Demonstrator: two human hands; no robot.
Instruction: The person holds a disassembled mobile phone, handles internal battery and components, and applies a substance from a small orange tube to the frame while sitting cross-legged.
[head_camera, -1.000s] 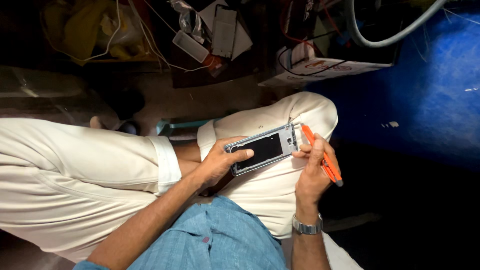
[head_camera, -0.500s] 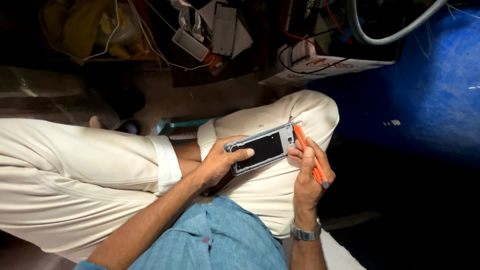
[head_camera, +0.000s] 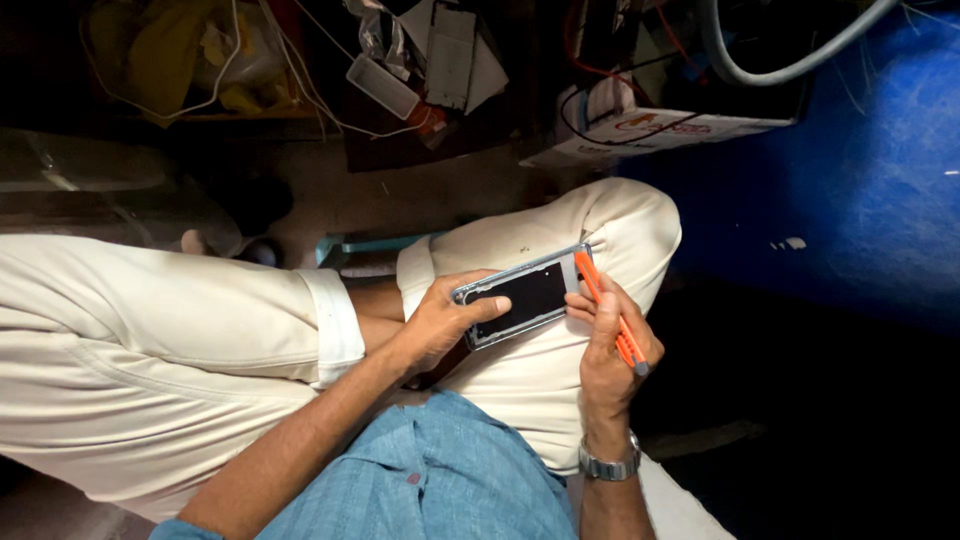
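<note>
Left hand (head_camera: 440, 325) grips phone (head_camera: 520, 296); right hand (head_camera: 605, 345) holds orange tool (head_camera: 612, 320) at its end.

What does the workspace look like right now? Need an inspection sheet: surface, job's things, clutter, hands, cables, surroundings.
Surface: raised knee in cream trousers, phone rests over it.
Job's things: phone, dark panel up; orange tool, tip at the phone's right end.
Clutter: flat parts and a white block on the dark floor; yellow bag; open carton.
Hands: left hand grips the phone; right hand holds the tool, watch on the wrist.
Cables: white leads; grey hose.
Surroundings: blue sheet, dim light.
</note>
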